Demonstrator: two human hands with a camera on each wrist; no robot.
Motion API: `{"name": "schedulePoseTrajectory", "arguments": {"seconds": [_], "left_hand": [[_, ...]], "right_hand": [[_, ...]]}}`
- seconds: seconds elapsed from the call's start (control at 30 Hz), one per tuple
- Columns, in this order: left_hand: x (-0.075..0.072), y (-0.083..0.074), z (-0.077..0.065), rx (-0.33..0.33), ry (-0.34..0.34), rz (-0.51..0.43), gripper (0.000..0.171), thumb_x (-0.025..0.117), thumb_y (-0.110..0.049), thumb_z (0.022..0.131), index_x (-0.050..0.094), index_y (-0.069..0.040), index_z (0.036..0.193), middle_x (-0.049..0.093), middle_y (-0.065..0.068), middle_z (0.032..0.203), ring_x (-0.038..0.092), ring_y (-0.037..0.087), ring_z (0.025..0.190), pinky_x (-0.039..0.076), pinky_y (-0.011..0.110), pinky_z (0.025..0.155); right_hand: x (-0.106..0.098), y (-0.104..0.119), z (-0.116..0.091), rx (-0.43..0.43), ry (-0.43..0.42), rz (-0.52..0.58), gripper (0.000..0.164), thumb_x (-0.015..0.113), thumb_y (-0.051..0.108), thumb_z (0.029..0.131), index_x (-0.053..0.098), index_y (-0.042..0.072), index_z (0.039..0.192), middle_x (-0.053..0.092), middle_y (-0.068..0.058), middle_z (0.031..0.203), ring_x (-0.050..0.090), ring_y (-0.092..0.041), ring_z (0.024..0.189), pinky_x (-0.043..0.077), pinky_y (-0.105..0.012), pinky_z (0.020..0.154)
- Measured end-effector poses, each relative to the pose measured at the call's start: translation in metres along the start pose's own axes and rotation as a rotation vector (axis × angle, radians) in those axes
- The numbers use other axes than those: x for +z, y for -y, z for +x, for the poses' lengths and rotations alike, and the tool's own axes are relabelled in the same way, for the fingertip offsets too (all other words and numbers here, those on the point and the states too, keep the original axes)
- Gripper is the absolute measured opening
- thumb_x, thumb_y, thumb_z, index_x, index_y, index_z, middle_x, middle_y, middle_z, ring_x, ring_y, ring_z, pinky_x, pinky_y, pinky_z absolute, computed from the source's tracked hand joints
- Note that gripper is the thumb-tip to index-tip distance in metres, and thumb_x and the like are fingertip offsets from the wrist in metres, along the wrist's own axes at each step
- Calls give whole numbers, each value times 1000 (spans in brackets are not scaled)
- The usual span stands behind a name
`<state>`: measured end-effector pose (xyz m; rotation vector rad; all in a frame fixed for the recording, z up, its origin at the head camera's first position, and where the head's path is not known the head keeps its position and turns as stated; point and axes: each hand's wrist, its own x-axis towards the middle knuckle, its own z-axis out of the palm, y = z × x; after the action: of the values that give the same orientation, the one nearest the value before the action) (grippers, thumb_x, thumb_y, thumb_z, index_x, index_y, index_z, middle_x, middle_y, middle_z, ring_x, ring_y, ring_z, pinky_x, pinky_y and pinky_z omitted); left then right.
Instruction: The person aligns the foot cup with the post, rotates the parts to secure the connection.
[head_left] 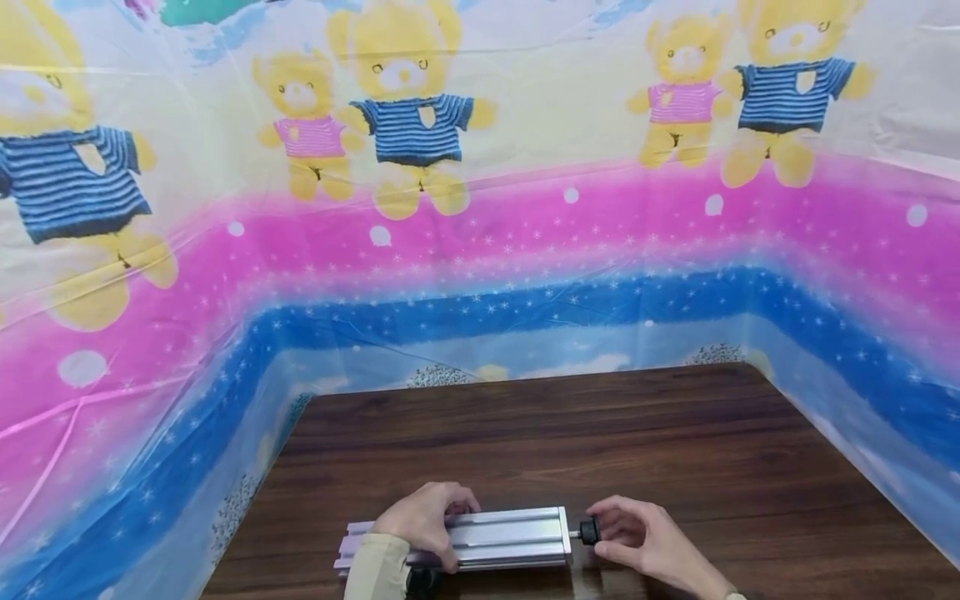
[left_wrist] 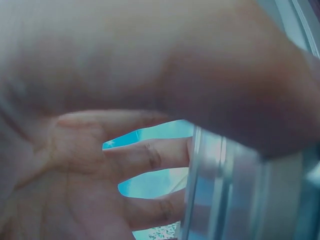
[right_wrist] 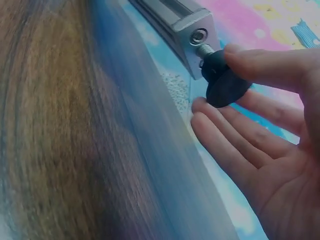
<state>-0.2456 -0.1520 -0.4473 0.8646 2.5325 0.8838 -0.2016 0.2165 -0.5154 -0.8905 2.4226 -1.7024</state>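
A silver aluminium profile point(head_left: 510, 537) with grooves along its sides lies crosswise near the front of the table. My left hand point(head_left: 429, 518) grips it from above, left of its middle, with the thumb on the near side; in the left wrist view the fingers point(left_wrist: 160, 155) reach the profile point(left_wrist: 225, 195). At its right end, a black levelling foot point(head_left: 590, 531) on a threaded stud stands out from the end plate. My right hand point(head_left: 648, 537) pinches that foot. Up close in the right wrist view, the thumb lies on the foot point(right_wrist: 227, 87), and a bolt head point(right_wrist: 199, 35) shows beside the stud.
The dark wood table point(head_left: 555, 433) stretches away behind the profile. A printed curtain point(head_left: 525, 242) with bears hangs around its back and sides. Below my left wrist, another black part point(head_left: 422, 582) is partly hidden by the sleeve point(head_left: 377, 567).
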Motion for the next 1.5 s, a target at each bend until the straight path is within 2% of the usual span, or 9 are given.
{"name": "schedulePoseTrajectory", "arguments": {"seconds": [0.1,0.27,0.47,0.67,0.97,1.07,1.17,1.3,1.5], "left_hand": [[1,-1,0,5,0,-2,60,89,-5,51,71,-23,105,63,-9,103,55,8,88,48,28,76],[5,0,1,6,-1,-5,60,89,-5,50,71,-23,105,64,-9,104,56,7,89,49,27,77],[6,-2,1,3,4,2,60,90,-4,51,71,-22,105,64,-7,104,55,9,89,49,28,76],[7,0,4,11,5,0,61,89,-4,50,70,-22,104,64,-8,103,55,8,89,49,28,76],[6,0,9,21,15,18,60,90,-6,51,71,-21,106,65,-6,106,56,9,91,49,29,77],[5,-2,11,9,17,12,60,90,-6,52,71,-21,106,64,-7,107,56,10,90,49,30,76],[4,-4,11,3,18,11,60,90,-6,52,70,-22,106,64,-7,107,56,10,91,49,30,76],[4,-5,11,8,17,10,60,90,-5,52,70,-22,106,63,-7,105,56,10,90,49,30,75],[5,-7,10,24,17,4,60,91,-3,52,70,-21,105,64,-6,104,56,10,89,49,29,74]], "right_hand": [[0,-2,0,-21,9,41,32,68,11,95,63,-7,120,74,-17,100,75,-15,85,61,-35,72],[1,-3,0,38,61,174,30,58,9,101,61,-18,114,74,-25,92,76,-27,76,60,-44,66],[5,-5,2,129,64,179,36,50,17,106,67,-13,97,75,-11,78,76,-25,68,59,-46,60],[9,-6,2,239,39,178,50,46,27,107,64,-12,82,74,-13,72,74,-22,60,58,-48,57],[6,-3,-2,337,72,192,62,35,38,110,65,-11,86,74,-19,73,73,-22,58,59,-45,56],[0,2,-4,313,64,151,55,37,35,110,65,-10,96,74,-20,80,74,-24,64,60,-41,59],[-5,5,-5,249,60,102,39,50,26,106,60,-10,119,71,-23,103,75,-19,80,61,-36,68],[-8,6,-6,157,78,88,48,67,17,97,52,-5,137,60,-27,127,70,-12,96,59,-30,78],[-7,2,-5,61,81,83,36,68,15,96,61,-7,124,73,-22,104,75,-17,87,61,-37,73]]}}
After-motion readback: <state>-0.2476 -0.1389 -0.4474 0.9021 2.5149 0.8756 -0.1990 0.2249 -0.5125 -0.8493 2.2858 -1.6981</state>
